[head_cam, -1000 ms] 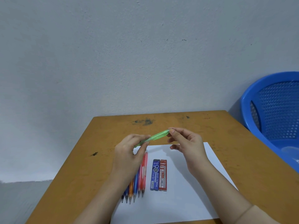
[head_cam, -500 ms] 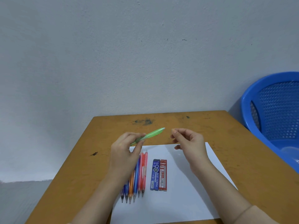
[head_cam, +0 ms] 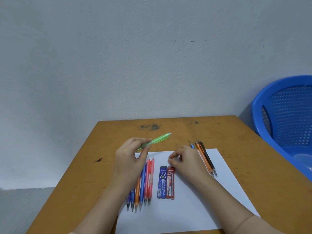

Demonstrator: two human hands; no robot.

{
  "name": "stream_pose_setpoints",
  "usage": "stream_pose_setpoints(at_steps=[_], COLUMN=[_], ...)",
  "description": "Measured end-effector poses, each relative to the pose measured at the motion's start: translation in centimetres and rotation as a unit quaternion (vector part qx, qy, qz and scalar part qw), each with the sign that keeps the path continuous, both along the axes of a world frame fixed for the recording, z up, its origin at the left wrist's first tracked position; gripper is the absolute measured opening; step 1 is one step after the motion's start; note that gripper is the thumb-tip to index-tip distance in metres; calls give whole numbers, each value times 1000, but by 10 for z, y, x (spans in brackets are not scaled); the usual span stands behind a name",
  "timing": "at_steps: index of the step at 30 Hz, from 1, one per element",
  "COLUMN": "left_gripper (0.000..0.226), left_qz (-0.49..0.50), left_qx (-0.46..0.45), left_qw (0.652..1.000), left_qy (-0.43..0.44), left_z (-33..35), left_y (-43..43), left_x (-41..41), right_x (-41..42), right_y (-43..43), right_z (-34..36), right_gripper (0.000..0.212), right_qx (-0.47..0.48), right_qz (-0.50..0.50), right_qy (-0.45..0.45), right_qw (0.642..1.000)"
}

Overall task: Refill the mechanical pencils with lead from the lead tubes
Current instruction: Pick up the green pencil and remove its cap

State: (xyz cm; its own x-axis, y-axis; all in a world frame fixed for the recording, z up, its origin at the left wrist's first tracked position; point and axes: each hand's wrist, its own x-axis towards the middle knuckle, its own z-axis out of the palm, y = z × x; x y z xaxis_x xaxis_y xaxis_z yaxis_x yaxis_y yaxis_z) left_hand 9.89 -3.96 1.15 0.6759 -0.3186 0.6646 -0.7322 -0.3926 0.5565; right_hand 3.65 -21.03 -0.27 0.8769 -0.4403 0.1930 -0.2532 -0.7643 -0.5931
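As the left hand [head_cam: 130,159] grips the translucent green plastic pencil [head_cam: 157,141], far left, the right hand [head_cam: 185,159] has dropped near the flat red lead tube [head_cam: 170,183], curled, on what I cannot tell; lead probably comes next.

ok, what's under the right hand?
The right hand is over white paper. A blue pencil shows past it, the rest covered. Whether its curled fingers pinch anything is hidden.

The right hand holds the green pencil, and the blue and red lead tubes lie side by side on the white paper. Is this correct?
Not quite. The head view shows the left hand holding the green pencil, not the right hand. The blue lead tube and red lead tube do lie side by side on the white paper.
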Motion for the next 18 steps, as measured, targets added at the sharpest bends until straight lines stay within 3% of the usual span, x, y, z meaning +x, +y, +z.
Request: stream_pose_setpoints(at_steps=[18], left_gripper=[21], left_qz=[-3], left_qx=[9], left_qw=[1000], left_qy=[13], left_z=[-2], left_y=[0], left_x=[2], right_x=[1], right_y=[-3], right_z=[4], right_gripper=[19], right_qx=[13], right_qz=[25], right_qy=[25], right_qw=[999])
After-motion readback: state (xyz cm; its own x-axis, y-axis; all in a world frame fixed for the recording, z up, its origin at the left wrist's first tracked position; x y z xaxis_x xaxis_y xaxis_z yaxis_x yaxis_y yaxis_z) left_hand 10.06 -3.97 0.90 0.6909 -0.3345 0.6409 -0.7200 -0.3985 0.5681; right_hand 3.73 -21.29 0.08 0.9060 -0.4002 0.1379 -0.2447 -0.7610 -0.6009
